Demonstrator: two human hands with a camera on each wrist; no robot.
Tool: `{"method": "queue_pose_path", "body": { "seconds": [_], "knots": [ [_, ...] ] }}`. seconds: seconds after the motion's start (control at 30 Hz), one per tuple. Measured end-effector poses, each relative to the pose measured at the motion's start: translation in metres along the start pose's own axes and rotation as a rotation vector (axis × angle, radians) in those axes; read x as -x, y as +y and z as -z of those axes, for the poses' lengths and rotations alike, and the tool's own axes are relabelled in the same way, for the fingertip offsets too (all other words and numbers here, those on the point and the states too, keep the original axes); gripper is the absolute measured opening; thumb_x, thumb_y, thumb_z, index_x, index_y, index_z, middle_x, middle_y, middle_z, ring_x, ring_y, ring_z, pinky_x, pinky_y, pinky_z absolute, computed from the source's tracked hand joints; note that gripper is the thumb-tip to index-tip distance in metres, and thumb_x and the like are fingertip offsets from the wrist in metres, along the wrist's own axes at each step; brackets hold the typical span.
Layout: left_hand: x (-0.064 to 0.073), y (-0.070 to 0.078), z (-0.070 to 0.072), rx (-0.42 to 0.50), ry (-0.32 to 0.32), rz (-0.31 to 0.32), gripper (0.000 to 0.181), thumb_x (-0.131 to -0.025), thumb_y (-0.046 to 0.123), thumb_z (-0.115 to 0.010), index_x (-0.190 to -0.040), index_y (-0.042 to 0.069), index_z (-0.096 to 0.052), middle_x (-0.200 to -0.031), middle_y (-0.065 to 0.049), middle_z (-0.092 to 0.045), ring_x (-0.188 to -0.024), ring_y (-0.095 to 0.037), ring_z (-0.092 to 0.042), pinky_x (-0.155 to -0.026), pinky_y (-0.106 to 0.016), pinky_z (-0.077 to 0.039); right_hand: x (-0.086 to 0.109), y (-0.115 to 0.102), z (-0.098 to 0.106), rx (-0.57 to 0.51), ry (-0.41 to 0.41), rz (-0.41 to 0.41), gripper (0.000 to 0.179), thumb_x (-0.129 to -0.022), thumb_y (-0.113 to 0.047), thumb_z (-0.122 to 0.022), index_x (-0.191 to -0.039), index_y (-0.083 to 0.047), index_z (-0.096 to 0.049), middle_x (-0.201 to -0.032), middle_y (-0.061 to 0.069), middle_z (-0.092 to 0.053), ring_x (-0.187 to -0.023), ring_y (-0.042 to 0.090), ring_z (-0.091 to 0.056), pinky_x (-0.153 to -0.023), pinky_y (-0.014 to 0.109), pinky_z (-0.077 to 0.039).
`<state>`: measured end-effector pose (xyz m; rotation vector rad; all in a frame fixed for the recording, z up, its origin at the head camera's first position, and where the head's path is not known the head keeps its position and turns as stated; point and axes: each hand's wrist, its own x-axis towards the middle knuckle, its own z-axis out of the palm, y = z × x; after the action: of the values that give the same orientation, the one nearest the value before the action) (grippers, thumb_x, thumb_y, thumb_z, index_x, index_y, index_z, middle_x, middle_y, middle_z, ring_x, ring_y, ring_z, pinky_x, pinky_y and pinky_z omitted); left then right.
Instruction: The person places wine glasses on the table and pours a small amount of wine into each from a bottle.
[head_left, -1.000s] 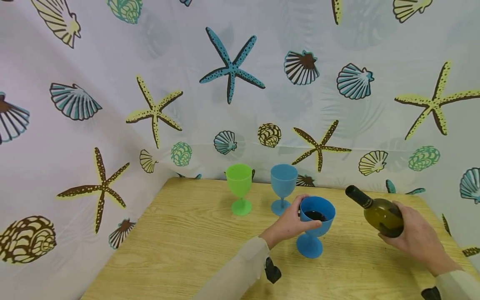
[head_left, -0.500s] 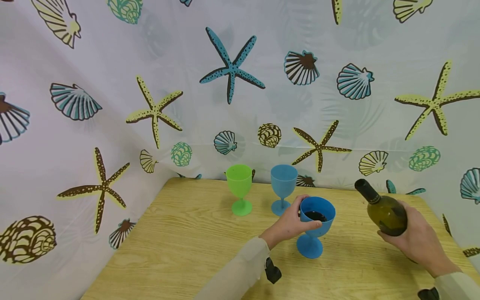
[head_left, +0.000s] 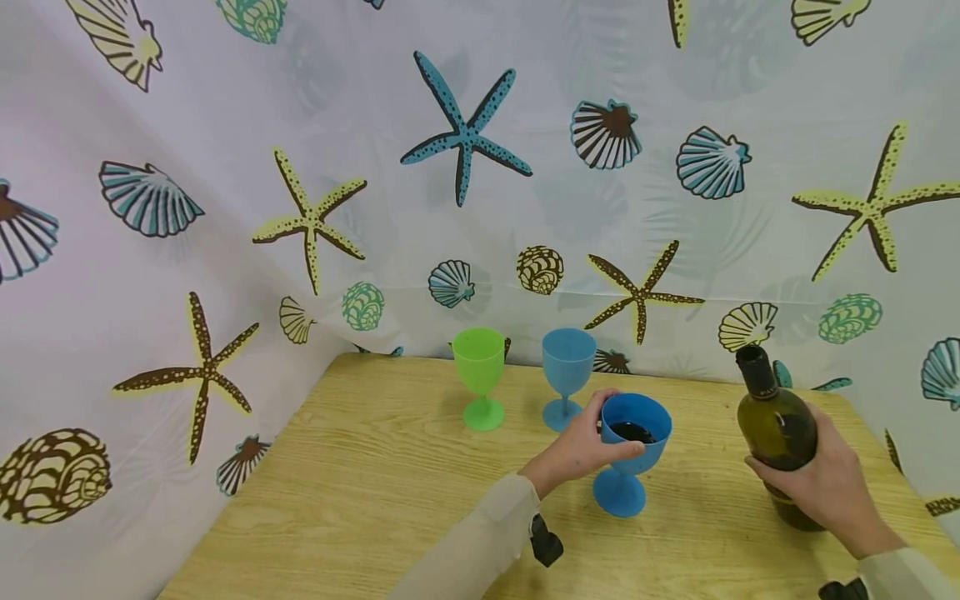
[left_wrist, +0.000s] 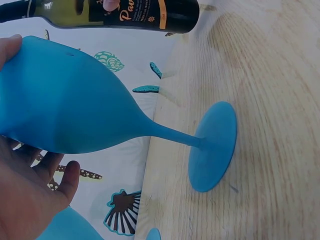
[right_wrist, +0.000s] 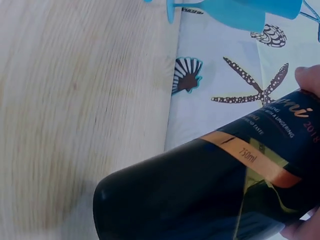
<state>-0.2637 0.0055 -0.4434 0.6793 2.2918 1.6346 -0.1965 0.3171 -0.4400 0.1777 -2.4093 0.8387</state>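
Note:
My left hand [head_left: 577,447] grips the bowl of a blue plastic goblet [head_left: 651,454], with the thumb across its near side. Dark liquid [head_left: 632,431] lies inside the bowl. In the left wrist view the goblet's round foot [left_wrist: 215,147] stands flat on the tabletop. On the right, my right hand [head_left: 831,487] is wrapped round the body of a green glass wine bottle [head_left: 776,429]. The bottle is nearly upright, its open neck leaning slightly left and its base close over the wood. Its dark label with an orange band [right_wrist: 250,157] shows in the right wrist view.
A green goblet [head_left: 478,362] and a lighter blue goblet [head_left: 567,367] stand at the back of the wooden table [head_left: 360,483]. Behind and to the left hangs a white curtain [head_left: 360,117] printed with shells and starfish.
My right hand has turned the wine bottle from a leftward tilt to nearly upright, and its base has come down towards the table. The left hand and its goblet have stayed put.

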Motion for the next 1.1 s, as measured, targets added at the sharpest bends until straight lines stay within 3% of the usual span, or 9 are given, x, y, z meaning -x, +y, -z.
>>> {"method": "queue_pose_path", "body": {
  "seconds": [0.23,0.6,0.83,1.1],
  "knots": [
    [0.0,0.002,0.001,0.005,-0.002,-0.007,0.076,-0.084,0.038,-0.071,-0.146,0.027,-0.028,-0.142,0.004,-0.039,-0.129,-0.023,-0.04,-0.1,-0.042,-0.039,0.003,-0.009,-0.005,-0.073,-0.017,-0.168,0.095,-0.067,-0.024,-0.087,-0.139,0.002,-0.031,-0.116,0.031,-0.05,-0.098,0.048,-0.052,-0.074,0.062,-0.042],
    [-0.003,-0.001,0.0,0.01,0.017,-0.059,0.077,-0.083,0.037,-0.073,-0.145,0.019,-0.031,-0.137,0.005,-0.044,-0.123,-0.019,-0.046,-0.095,-0.038,-0.043,0.01,-0.017,-0.021,-0.209,-0.021,-0.304,0.087,-0.073,-0.025,-0.083,-0.136,0.002,-0.029,-0.12,0.03,-0.048,-0.103,0.047,-0.051,-0.079,0.063,-0.043],
    [-0.013,-0.003,-0.005,0.022,0.052,-0.059,0.074,-0.08,0.041,-0.074,-0.142,0.026,-0.035,-0.132,0.012,-0.045,-0.12,-0.013,-0.046,-0.096,-0.038,-0.042,0.014,-0.017,-0.026,-0.227,0.011,-0.346,0.087,-0.072,-0.023,-0.084,-0.136,0.002,-0.03,-0.121,0.03,-0.049,-0.104,0.045,-0.052,-0.082,0.061,-0.042],
    [-0.033,0.002,-0.011,0.014,0.099,-0.039,0.071,-0.08,0.04,-0.075,-0.139,0.029,-0.038,-0.13,0.01,-0.048,-0.118,-0.014,-0.049,-0.093,-0.037,-0.044,0.011,-0.014,-0.028,-0.25,0.026,-0.375,0.09,-0.074,-0.024,-0.083,-0.14,0.0,-0.027,-0.124,0.03,-0.048,-0.107,0.046,-0.05,-0.085,0.06,-0.042]
  ]
}}
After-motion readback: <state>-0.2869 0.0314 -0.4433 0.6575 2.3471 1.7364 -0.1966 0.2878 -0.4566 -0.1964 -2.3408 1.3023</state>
